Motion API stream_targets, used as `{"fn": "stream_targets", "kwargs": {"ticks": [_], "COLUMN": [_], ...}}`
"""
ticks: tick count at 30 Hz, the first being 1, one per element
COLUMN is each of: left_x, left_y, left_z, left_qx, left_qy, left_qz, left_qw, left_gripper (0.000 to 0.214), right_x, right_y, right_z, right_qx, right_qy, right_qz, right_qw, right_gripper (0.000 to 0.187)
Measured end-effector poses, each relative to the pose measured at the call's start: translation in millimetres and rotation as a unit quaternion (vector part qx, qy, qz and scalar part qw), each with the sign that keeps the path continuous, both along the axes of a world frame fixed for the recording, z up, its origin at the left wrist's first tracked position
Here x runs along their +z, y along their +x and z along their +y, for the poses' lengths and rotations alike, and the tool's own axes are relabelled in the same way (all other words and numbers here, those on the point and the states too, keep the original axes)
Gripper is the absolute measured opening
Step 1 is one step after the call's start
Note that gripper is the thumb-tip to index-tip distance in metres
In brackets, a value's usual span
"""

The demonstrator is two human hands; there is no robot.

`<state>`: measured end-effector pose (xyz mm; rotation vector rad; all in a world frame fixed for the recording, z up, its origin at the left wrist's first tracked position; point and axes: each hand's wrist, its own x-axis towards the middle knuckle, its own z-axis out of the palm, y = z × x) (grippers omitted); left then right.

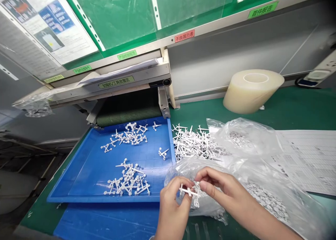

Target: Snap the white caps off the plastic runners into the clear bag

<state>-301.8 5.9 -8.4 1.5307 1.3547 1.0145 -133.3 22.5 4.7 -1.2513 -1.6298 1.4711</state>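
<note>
My fingers [210, 177] are bare skin against a part [187, 191] of smooth, matt white plastic. The bag [181, 171] behind them is thin, clear, glossy plastic film, creased all over. The tray [86, 170] is blue plastic, smooth with a soft sheen. The desk [36, 215] has a matt green surface. The roll [252, 93] is wound translucent, cream-tinted film, faintly glossy, and the sheet [307, 159] is matt white paper.

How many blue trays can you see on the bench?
2. One blue tray sits at the end of the belted machine, holding white plastic parts. A second blue tray lies directly nearer the person, cut off by the frame. Others may be hidden.
</note>
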Motion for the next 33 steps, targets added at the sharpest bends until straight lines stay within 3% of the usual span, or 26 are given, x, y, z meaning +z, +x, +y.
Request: {"fn": "stream_targets", "kwargs": {"ticks": [5, 7, 11, 15, 18, 21, 24, 27, 29, 33], "left_x": [-7.7, -8.1, -1.7, 6.5, 10.4, 12.4, 13.0, 12.1, 10.1, 6.3], "left_y": [-1.0, -0.5, 3.3, 6.8, 6.4, 5.4, 6.4, 9.8, 12.3, 14.1], "left_z": [-4.8, -6.4, -7.1, -1.8, 4.1, 7.3, 7.4, 6.9, 7.4, 8.3], "left_qx": [-0.02, -0.019, 0.004, 0.026, 0.052, 0.049, 0.041, 0.041, 0.043, 0.037], "left_qy": [0.103, 0.097, -0.016, -0.115, -0.126, -0.09, -0.071, -0.086, -0.133, -0.241], "left_qz": [0.003, 0.007, 0.032, 0.01, -0.004, 0.008, 0.037, 0.034, -0.03, -0.173], "left_qw": [0.995, 0.995, 0.999, 0.993, 0.991, 0.995, 0.996, 0.995, 0.99, 0.954], "left_gripper": [0.033, 0.033, 0.019, 0.009, 0.011, 0.011, 0.011, 0.012, 0.011, 0.016], "right_x": [-3.6, -5.4, -5.9, -6.7, -6.5, -6.8, -8.7, -9.6, -8.7, -8.0], "right_y": [-0.8, -2.1, -2.7, 2.6, 7.8, 7.4, 0.4, -6.5, -8.6, -8.1], "right_z": [4.0, 3.3, -3.6, -8.7, -5.4, -2.1, -4.6, -10.6, -14.6, -21.0], "right_qx": [0.047, 0.041, -0.058, -0.135, -0.131, -0.052, 0.011, 0.015, -0.001, -0.031], "right_qy": [-0.1, -0.104, 0.002, 0.125, 0.004, -0.169, -0.203, -0.187, -0.153, 0.009], "right_qz": [0.074, 0.078, 0.042, 0.015, 0.07, 0.158, 0.168, 0.15, 0.126, 0.018], "right_qw": [0.991, 0.991, 0.997, 0.983, 0.989, 0.971, 0.965, 0.971, 0.98, 0.999], "right_gripper": [0.033, 0.035, 0.027, 0.017, 0.024, 0.036, 0.044, 0.047, 0.044, 0.034]}}
